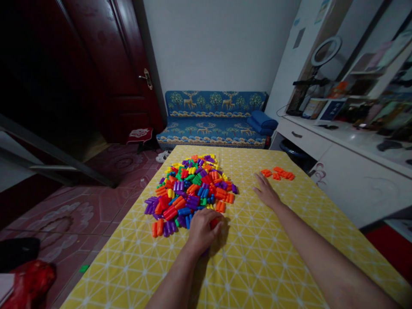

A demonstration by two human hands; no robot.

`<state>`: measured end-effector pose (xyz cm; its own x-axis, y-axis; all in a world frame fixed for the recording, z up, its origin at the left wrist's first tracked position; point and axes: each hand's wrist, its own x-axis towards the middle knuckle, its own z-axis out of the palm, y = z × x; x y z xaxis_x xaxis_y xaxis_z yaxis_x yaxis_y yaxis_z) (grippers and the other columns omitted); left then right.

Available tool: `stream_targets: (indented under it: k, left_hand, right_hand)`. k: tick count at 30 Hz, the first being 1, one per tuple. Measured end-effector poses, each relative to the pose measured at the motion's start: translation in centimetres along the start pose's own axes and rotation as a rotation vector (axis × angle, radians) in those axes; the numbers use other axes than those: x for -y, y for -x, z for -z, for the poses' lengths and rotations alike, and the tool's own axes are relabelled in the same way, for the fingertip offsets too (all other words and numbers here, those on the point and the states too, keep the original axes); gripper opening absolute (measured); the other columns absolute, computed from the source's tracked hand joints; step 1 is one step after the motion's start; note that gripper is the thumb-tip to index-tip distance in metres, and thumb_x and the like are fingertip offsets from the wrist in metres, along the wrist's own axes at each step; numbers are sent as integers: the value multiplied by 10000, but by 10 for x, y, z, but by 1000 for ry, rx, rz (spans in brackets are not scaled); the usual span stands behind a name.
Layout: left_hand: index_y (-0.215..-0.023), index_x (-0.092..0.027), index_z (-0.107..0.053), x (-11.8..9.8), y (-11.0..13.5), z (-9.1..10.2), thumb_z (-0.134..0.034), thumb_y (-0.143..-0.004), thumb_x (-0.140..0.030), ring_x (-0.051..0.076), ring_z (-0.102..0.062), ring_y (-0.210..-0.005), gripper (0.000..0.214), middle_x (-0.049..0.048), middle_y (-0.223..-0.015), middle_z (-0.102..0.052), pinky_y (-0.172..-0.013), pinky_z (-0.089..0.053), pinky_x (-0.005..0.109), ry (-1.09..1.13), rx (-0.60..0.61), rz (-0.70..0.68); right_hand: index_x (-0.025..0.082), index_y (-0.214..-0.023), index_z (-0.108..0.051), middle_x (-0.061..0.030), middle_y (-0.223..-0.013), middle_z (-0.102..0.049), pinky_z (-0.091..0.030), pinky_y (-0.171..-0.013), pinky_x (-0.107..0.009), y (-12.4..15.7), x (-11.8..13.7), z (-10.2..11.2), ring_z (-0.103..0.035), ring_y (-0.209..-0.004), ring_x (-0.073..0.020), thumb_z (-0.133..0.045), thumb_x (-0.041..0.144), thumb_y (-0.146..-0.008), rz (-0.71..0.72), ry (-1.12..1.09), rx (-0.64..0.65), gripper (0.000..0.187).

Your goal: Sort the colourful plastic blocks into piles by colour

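A big pile of small plastic blocks (189, 189) in purple, red, orange, blue, green and yellow lies on the table's yellow patterned cloth (251, 257). My left hand (203, 229) rests at the pile's near edge with its fingers curled round a red block (214, 222). My right hand (265, 191) lies flat on the cloth with fingers stretched out, holding nothing. Just beyond its fingertips sits a small separate group of orange blocks (278, 173).
A blue patterned sofa (214, 118) stands against the far wall past the table. A white cabinet (347, 163) with clutter and a ring light runs along the right. A dark red door (125, 73) and tiled floor lie to the left.
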<state>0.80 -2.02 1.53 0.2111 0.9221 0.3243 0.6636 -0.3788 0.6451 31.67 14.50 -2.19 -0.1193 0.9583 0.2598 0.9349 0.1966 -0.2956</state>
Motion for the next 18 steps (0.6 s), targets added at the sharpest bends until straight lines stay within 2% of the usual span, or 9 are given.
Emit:
stream_targets:
  k: [5,10,12,15,18]
  left_hand:
    - [-953,-248,-727,0,0,0,-636,-823,-279,220,-651,-925,163,38,-952,-741,-826,-469,333,10,-1,6]
    - [-960,-255,-729,1,0,-1,-645,-814,-281,223,-650,-916,171,41,-947,-743,-816,-465,335,1,-4,5]
    - [-956,-255,-732,2,-1,-2,-649,-807,-276,223,-649,-914,171,41,-945,-742,-816,-467,335,2,-6,7]
    - [-942,-246,-735,2,-1,-2,-637,-812,-262,216,-649,-907,164,40,-937,-741,-812,-471,327,12,-12,11]
    - [-931,-241,-736,2,-1,-2,-625,-818,-237,209,-651,-904,158,35,-923,-741,-808,-473,318,16,-16,4]
  right_hand:
    - [130,-1547,-182,-176,-1619,-151,-230,-1180,-479,-29,-21,-4,-176,-1488,-287,-360,425,-968,-158,91,74,675]
    - [141,-1548,-187,-160,-1610,-204,-177,-1187,-510,-37,-28,-8,-156,-1494,-266,-282,491,-978,-237,191,114,676]
    - [147,-1542,-214,-150,-1608,-219,-141,-1190,-525,-34,-21,-8,-137,-1498,-264,-295,507,-968,-235,169,125,682]
    - [143,-1529,-251,-159,-1601,-233,-102,-1183,-570,-22,0,-9,-136,-1496,-293,-340,519,-947,-233,-5,116,698]
    - [190,-1518,-287,-135,-1564,-337,-141,-1181,-562,-7,31,-14,-239,-1472,-272,-305,507,-965,-173,-142,114,637]
